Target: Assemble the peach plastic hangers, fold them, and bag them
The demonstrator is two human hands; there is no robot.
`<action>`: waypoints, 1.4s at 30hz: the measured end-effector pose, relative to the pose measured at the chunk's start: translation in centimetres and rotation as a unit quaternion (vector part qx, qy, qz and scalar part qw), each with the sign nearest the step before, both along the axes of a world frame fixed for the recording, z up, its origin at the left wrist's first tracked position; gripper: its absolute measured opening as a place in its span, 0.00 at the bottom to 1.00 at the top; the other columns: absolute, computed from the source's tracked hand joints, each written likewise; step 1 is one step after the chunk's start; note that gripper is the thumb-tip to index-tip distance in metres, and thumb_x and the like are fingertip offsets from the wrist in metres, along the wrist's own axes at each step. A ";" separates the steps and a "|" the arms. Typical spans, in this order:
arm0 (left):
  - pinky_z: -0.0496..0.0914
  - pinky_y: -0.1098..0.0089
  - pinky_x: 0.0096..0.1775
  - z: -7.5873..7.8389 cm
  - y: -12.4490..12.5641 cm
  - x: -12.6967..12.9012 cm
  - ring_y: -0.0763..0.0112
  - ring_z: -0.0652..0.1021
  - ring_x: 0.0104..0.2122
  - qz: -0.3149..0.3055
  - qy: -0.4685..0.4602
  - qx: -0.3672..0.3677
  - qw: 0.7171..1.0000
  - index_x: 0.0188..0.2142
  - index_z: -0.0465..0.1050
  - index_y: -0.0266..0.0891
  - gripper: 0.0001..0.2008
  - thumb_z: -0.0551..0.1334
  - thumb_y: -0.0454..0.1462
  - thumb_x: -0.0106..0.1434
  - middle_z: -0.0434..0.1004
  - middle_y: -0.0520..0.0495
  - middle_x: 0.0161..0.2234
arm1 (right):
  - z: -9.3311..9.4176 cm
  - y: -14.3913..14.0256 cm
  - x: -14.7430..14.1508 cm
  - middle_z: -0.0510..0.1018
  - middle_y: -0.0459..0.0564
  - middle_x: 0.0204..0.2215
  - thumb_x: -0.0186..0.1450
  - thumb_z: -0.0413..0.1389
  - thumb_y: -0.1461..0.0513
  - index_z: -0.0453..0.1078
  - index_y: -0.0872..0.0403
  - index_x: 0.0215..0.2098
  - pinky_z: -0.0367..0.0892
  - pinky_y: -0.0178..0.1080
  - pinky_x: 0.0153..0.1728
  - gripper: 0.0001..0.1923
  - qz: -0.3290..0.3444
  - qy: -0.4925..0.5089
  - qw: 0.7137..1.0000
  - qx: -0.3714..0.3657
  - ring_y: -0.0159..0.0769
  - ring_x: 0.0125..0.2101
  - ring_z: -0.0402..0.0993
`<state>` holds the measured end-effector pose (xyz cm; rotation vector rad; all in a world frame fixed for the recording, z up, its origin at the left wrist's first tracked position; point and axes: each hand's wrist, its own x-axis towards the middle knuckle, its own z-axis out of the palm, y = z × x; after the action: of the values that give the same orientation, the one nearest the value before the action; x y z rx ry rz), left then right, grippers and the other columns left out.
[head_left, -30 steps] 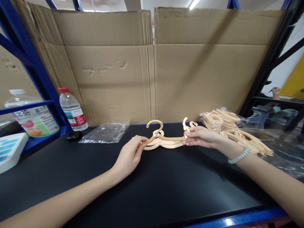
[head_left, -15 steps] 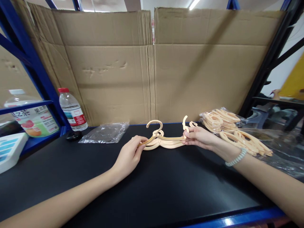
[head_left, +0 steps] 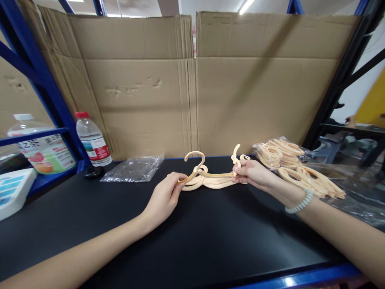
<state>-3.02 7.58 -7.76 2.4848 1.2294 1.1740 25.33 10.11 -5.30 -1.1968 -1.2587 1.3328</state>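
At my far left, a white tray with blue patches [head_left: 15,194] sits in front of a big labelled bottle [head_left: 49,156] with a white cap. Next comes a red-capped water bottle [head_left: 94,142], standing near the cardboard [head_left: 135,88], with a small round black thing [head_left: 94,172] just in front of it. A clear plastic bag [head_left: 132,168] lies flat on the black bench [head_left: 198,241].

My left hand [head_left: 164,196] pinches the left arm of a cream hanger [head_left: 216,175], thumb against fingers. The hanger is in the middle, between my hands, hook upward, with more cream pieces [head_left: 215,184] just behind and below it. A curved piece [head_left: 236,154] rises at its right end; whether it is joined on, I cannot tell. My right hand [head_left: 254,175] pinches that end in its fingertips. I wear a pale bead bracelet [head_left: 300,203] on that wrist. Beyond it lie bagged hangers [head_left: 278,151] and, nearer, another pile of cream pieces [head_left: 314,182].
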 end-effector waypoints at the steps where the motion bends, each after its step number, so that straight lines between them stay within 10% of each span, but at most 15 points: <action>1: 0.67 0.68 0.37 0.0 0.0 0.0 0.69 0.73 0.35 0.000 -0.002 0.000 1.000 0.40 0.68 0.40 0.08 0.51 0.34 0.67 0.72 0.49 0.36 | 0.0 0.0 0.0 0.74 0.47 0.18 0.61 0.55 0.72 0.64 0.57 0.21 0.74 0.28 0.25 0.12 -0.004 -0.001 1.000 0.004 0.28 0.20 0.75; 42: 0.68 0.67 0.37 0.3 -0.2 0.2 0.68 0.74 0.33 0.002 -0.004 -0.007 1.000 0.40 0.68 0.40 0.09 0.50 0.33 0.66 0.74 0.48 0.35 | -0.6 0.1 -0.3 0.74 0.44 0.16 0.55 0.62 0.67 0.64 0.55 0.24 0.71 0.29 0.23 0.09 -0.034 -0.017 0.995 0.093 0.28 0.18 0.74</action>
<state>-2.84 7.35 -7.44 2.4663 1.2369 1.1704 25.04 10.22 -5.90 -1.1259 -1.3245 1.1242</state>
